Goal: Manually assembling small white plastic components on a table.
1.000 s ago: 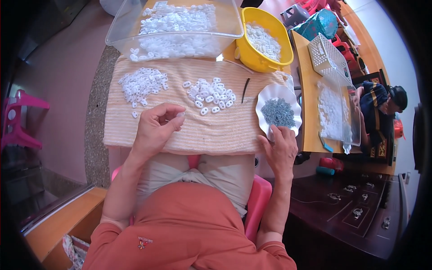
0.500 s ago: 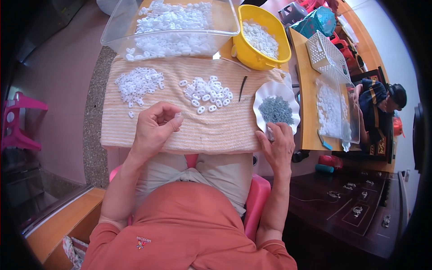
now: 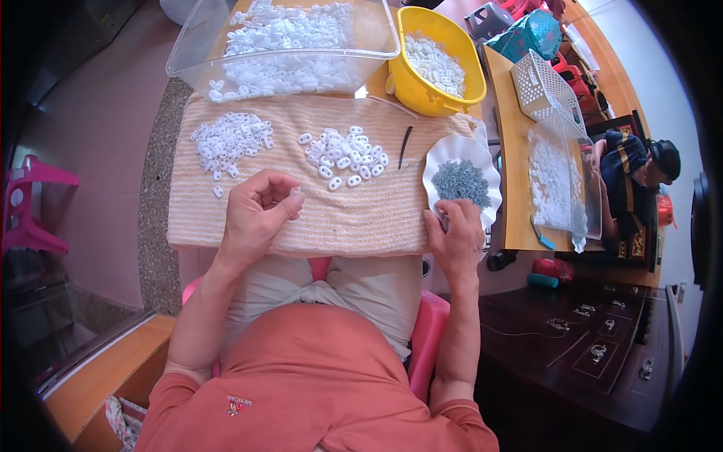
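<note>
My left hand (image 3: 258, 215) is raised over the near left part of a striped towel (image 3: 339, 226). Its thumb and fingertips pinch a small white plastic piece (image 3: 295, 191). At the right, my right hand (image 3: 458, 233) reaches over the near rim of a white scalloped dish (image 3: 434, 167), its fingers curled at the edge of a heap of tiny grey metal-looking pieces (image 3: 459, 183). What those fingertips hold, if anything, is too small to tell. On the towel lie a heap of small white pieces (image 3: 230, 142) and a group of white oval pieces with two holes (image 3: 346, 158).
Behind the towel stand a clear plastic bin (image 3: 282, 73) of white parts and a yellow tub (image 3: 407, 75) of more parts. A thin dark strip (image 3: 405, 147) lies left of the dish. Farther right, a person (image 3: 633, 177) sits by a table with a white basket (image 3: 546, 90).
My right hand has shifted slightly left and its fingers have drawn closer together at the dish. My left hand stays nearly still with the white piece.
</note>
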Action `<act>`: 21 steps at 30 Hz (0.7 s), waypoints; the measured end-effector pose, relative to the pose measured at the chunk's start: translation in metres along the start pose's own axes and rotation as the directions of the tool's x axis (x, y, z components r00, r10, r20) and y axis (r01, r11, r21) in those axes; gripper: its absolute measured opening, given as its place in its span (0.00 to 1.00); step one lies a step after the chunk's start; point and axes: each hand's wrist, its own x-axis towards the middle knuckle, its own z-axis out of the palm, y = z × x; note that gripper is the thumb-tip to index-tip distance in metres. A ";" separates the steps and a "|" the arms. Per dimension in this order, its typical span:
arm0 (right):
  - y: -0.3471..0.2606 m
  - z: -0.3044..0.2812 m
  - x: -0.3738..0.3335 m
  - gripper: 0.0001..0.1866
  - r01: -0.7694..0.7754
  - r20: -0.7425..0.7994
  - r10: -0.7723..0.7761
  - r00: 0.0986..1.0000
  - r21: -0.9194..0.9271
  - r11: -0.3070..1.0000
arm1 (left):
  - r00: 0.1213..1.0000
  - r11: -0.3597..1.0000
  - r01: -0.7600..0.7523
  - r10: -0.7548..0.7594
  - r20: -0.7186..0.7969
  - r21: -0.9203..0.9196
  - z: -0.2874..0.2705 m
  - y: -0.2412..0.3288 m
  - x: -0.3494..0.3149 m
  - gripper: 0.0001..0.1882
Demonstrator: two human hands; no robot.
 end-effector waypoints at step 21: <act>-0.026 -0.003 -0.004 0.05 0.114 -0.174 -0.049 0.983 0.385 0.916 | 0.988 0.966 0.155 -0.147 0.054 -0.208 0.004 0.001 -0.002 0.08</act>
